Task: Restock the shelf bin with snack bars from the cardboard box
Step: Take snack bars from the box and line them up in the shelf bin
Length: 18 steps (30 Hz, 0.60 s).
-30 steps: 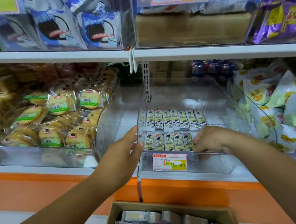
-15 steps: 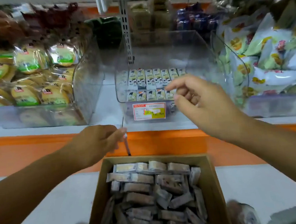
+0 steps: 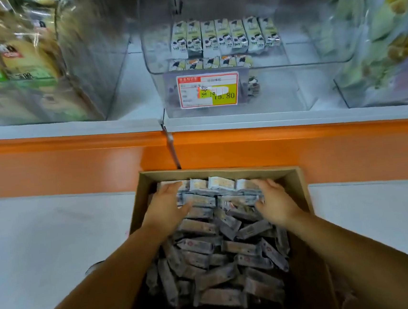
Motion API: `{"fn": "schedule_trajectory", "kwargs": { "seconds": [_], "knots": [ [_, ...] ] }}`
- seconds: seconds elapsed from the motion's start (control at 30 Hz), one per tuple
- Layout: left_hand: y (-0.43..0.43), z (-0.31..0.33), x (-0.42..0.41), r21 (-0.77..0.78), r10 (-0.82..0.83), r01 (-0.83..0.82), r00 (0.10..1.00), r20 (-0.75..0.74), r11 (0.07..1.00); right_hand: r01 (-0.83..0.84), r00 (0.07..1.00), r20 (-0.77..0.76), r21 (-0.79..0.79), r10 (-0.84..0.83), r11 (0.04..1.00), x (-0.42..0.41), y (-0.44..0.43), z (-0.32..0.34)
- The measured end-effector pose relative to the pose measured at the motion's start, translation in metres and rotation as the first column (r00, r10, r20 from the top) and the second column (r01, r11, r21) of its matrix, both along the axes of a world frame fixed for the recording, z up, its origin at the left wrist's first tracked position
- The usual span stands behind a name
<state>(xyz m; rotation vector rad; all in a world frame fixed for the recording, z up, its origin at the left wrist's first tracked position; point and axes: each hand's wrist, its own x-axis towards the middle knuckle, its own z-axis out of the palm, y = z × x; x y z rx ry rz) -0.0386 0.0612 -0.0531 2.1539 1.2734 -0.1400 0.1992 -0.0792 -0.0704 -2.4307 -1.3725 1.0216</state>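
1. Head view, edges and room: the cardboard box (image 3: 219,171) stands open on the pale floor (image 3: 44,244), its far wall close to the orange plinth (image 3: 74,164) under the grey shelf lip (image 3: 269,120). Bare floor lies to either side of the box. Above the lip, the clear shelf bin (image 3: 291,88) has an open top and free space on its right half and along its front.
2. Containers: the box is heaped with snack bars (image 3: 207,251) in greyish wrappers, mostly jumbled, with a tidier row at the far end.
3. The left hand (image 3: 168,207) grips the left end of that far row, fingers over the top and thumb on the near side. The right hand (image 3: 274,200) clasps the right end the same way.
4. The shelf bin holds stocked bars (image 3: 224,37) in two rows toward its left and back, behind a red and yellow price tag (image 3: 208,90) on the front wall.
5. A neighbouring bin to the left holds wrapped cakes (image 3: 24,62); one to the right holds bagged snacks (image 3: 386,37).
6. Hard to make out: the picture is blurred, so wrapper print is unreadable. The box's near edge and both forearms are cut off by the frame, and the price tag hides the bin's front row in part.
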Motion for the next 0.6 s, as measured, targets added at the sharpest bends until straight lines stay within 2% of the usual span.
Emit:
{"fn": "schedule_trajectory", "kwargs": {
  "seconds": [0.07, 0.2, 0.3, 0.37, 0.43, 0.5, 0.6],
  "knots": [
    [-0.003, -0.014, 0.003, -0.026, 0.028, -0.029, 1.000, -0.002, 0.999, 0.023, 0.999, 0.048, 0.003, -0.023, 1.000, -0.004, 0.005, -0.018],
    [-0.002, -0.025, 0.021, 0.030, 0.100, -0.104, 0.989, 0.108, 0.994, 0.078, 0.972, 0.211, 0.128, -0.104, 0.989, -0.004, 0.011, -0.040],
    [-0.002, -0.026, 0.036, -0.048, 0.165, -0.159, 0.973, 0.163, 0.986, -0.010, 0.952, 0.307, 0.068, -0.012, 0.998, -0.001, 0.011, -0.049],
    [-0.004, -0.025, 0.043, -0.084, 0.205, -0.191, 0.956, 0.212, 0.978, -0.055, 0.942, 0.334, 0.096, 0.020, 0.994, -0.003, 0.011, -0.049],
    [-0.006, -0.024, 0.046, -0.110, 0.225, -0.204, 0.947, 0.228, 0.973, -0.054, 0.973, 0.230, 0.152, 0.018, 0.987, -0.011, 0.012, -0.047],
    [-0.007, -0.023, 0.046, -0.145, 0.243, -0.212, 0.940, 0.242, 0.966, -0.040, 0.998, 0.047, 0.157, 0.033, 0.987, -0.025, 0.019, -0.044],
    [-0.010, -0.022, 0.042, -0.218, 0.268, -0.212, 0.924, 0.272, 0.953, -0.059, 0.998, 0.014, 0.100, 0.058, 0.993, -0.043, 0.029, -0.045]
  ]
}}
